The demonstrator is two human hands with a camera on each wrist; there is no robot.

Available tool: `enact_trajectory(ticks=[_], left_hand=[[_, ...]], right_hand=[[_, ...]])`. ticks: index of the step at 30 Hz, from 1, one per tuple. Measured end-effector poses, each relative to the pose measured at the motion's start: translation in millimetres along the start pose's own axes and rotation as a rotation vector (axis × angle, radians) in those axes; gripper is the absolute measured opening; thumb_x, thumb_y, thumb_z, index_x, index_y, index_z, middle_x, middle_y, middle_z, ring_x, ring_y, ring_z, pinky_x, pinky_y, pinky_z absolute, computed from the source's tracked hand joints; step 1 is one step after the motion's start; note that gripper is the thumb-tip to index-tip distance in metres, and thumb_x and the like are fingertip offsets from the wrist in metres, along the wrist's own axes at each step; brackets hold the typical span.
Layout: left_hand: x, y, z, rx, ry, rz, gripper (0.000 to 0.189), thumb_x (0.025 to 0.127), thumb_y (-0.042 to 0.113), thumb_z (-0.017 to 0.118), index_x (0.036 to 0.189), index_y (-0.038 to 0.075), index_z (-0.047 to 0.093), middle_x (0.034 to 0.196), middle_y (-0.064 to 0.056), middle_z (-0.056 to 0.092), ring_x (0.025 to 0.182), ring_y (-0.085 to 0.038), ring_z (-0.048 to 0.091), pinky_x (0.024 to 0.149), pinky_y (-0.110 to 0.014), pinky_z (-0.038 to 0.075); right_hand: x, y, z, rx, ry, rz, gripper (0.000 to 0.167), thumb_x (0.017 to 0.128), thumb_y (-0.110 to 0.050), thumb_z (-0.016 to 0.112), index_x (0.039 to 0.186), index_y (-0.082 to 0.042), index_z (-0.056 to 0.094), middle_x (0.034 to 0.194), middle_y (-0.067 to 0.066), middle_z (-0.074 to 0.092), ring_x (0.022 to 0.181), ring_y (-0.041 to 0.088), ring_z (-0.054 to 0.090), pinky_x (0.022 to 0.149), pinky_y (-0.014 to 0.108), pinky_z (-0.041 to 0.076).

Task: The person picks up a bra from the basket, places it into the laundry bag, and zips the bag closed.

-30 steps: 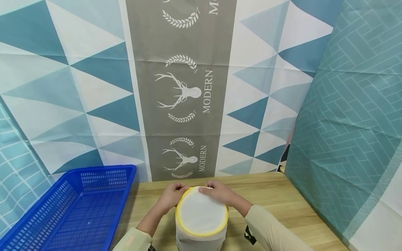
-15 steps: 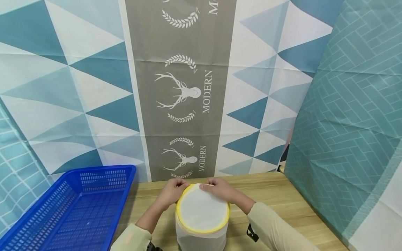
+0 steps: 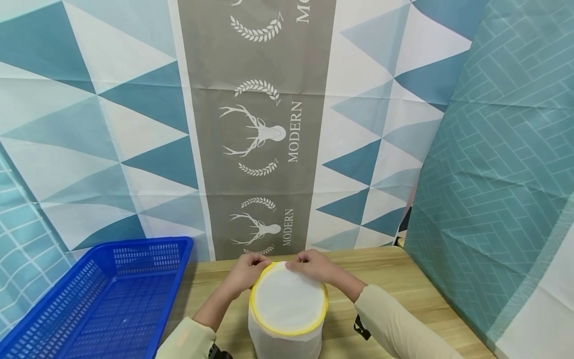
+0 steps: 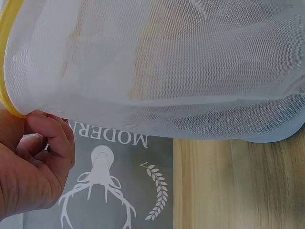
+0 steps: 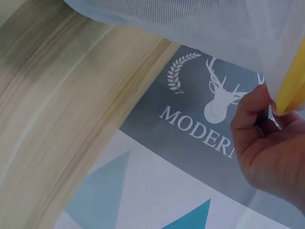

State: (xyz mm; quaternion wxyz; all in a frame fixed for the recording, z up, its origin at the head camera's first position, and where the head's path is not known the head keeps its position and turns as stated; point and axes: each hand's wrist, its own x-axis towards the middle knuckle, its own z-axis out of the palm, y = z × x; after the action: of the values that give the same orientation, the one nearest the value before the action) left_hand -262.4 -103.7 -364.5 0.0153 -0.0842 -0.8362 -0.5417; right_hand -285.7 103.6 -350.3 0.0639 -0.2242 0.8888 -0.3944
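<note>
A white mesh laundry bag [image 3: 290,301], round with a yellow-trimmed top, stands upright over the table in the head view. Its sheer side [image 4: 190,57] fills the upper part of the left wrist view. My left hand [image 3: 245,273] pinches the yellow trim [image 4: 5,52] at the far left of the top, thumb above and curled fingers beneath. Close by on the far right of that edge, my right hand [image 3: 315,268] grips the rim between thumb and curled forefinger. Yellow trim [image 5: 291,83] shows right at its fingertips in the right wrist view.
A blue perforated plastic basket [image 3: 179,284] sits to the left of the bag. The wood-grain table [image 3: 376,279] ends at a wall cloth [image 3: 260,169] printed with deer heads and triangles. On the right hangs a teal patterned cloth [image 3: 502,174].
Both hands have moved slightly away from the body and up in the head view, with the bag's far rim rising along with them. The grip on the rim stays.
</note>
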Motion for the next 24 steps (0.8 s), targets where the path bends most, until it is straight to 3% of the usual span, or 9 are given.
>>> enact_trajectory(ticks=[4, 10, 16, 24], left_hand=[[0.6, -0.1, 0.9, 0.0, 0.012, -0.001, 0.018, 0.094, 0.012, 0.053, 0.095, 0.0, 0.067, 0.08, -0.008, 0.062, 0.056, -0.012, 0.053, 0.049, -0.027, 0.048], [1.6, -2.3, 1.8, 0.0, 0.021, 0.012, 0.018, 0.094, 0.011, 0.053, 0.093, -0.001, 0.066, 0.079, -0.008, 0.061, 0.056, -0.012, 0.053, 0.051, -0.027, 0.047], [1.1, -3.4, 2.2, 0.021, 0.027, 0.018, 0.018, 0.094, 0.01, 0.053, 0.094, -0.002, 0.067, 0.081, -0.009, 0.062, 0.055, -0.012, 0.053, 0.05, -0.027, 0.048], [-0.4, -2.9, 0.8, 0.028, 0.022, 0.037, 0.019, 0.093, 0.01, 0.053, 0.095, -0.002, 0.067, 0.086, -0.011, 0.062, 0.059, -0.012, 0.054, 0.052, -0.027, 0.049]], right_hand=[[2.8, -0.3, 0.9, -0.01, 0.001, 0.027, 0.037, 0.091, -0.041, 0.058, 0.074, -0.009, 0.062, 0.064, -0.002, 0.055, 0.052, 0.009, 0.05, 0.048, 0.024, 0.045], [9.7, 0.2, 5.1, 0.021, -0.042, -0.024, 0.039, 0.092, -0.049, 0.052, 0.091, -0.013, 0.066, 0.082, 0.0, 0.061, 0.066, 0.012, 0.055, 0.06, 0.026, 0.048], [14.2, 1.1, 7.8, 0.035, -0.081, -0.069, 0.034, 0.093, -0.043, 0.053, 0.083, -0.013, 0.066, 0.075, -0.001, 0.06, 0.063, 0.012, 0.055, 0.058, 0.027, 0.048], [15.2, -1.6, 8.6, 0.095, -0.113, -0.059, 0.031, 0.095, -0.036, 0.052, 0.087, -0.01, 0.068, 0.076, 0.0, 0.062, 0.059, 0.011, 0.055, 0.056, 0.027, 0.049]])
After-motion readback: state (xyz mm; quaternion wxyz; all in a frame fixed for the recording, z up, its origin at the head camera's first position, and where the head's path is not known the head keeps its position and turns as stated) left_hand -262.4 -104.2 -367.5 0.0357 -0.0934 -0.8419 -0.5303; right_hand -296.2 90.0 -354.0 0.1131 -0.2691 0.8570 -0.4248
